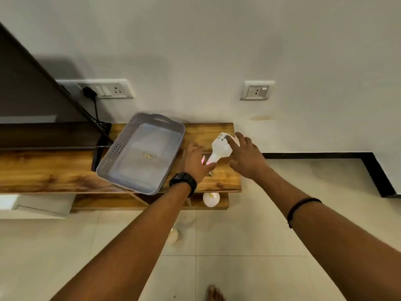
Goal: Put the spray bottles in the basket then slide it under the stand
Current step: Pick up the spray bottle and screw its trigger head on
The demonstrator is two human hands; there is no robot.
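A white spray bottle (220,148) with a pink trigger lies on its side on the right end of the wooden stand (65,172). My left hand (196,162), fingers spread, reaches at the pink nozzle end. My right hand (246,155) is spread beside the bottle's body, its index finger resting on the wide end. Neither hand is closed around the bottle. The grey perforated basket (121,146) sits on the stand to the left of my hands, holding only a small yellowish speck. A second white bottle (211,199) stands on the lower shelf. A third white bottle (173,235) is on the floor, partly hidden by my left arm.
A dark TV screen (32,83) and its foot stand on the left of the stand. A plug and cable (92,98) hang from the wall socket behind the basket. The pale tiled floor (249,235) lies in front, with a bare foot (214,293) at the bottom edge.
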